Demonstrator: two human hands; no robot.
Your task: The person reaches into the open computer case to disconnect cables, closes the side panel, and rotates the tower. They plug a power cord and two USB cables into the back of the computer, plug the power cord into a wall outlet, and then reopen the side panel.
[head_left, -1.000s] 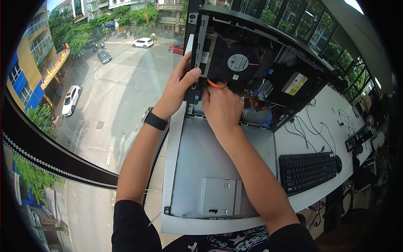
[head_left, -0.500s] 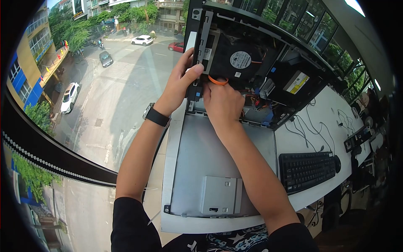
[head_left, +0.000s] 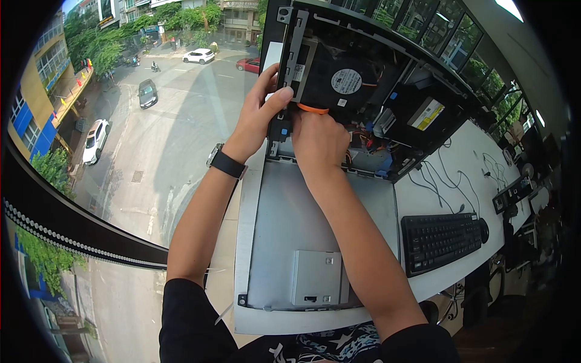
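A desktop computer case (head_left: 417, 69) stands open before me, its inside showing. My left hand (head_left: 259, 112), with a watch on the wrist, grips the case's left edge, thumb on the near face and fingers behind. My right hand (head_left: 321, 136) reaches into the lower left of the case, knuckles up and fingers curled downward; the fingertips and whatever they hold are hidden. A flat orange loop, maybe a cable (head_left: 312, 109), arches just above its knuckles. Behind it sits a black fan housing with a round white label (head_left: 347, 81). Coloured wires (head_left: 366, 140) lie right of the hand.
A metal side panel (head_left: 275, 224) lies on the white table (head_left: 451, 181) below the case. To the right are a black keyboard (head_left: 442, 242), a mouse (head_left: 483, 230) and loose cables (head_left: 436, 181). A large window with a street beyond is on the left.
My right hand has shifted slightly up and left, and the orange loop looks flatter above it. My left hand keeps its hold on the case edge. The view has moved a little.
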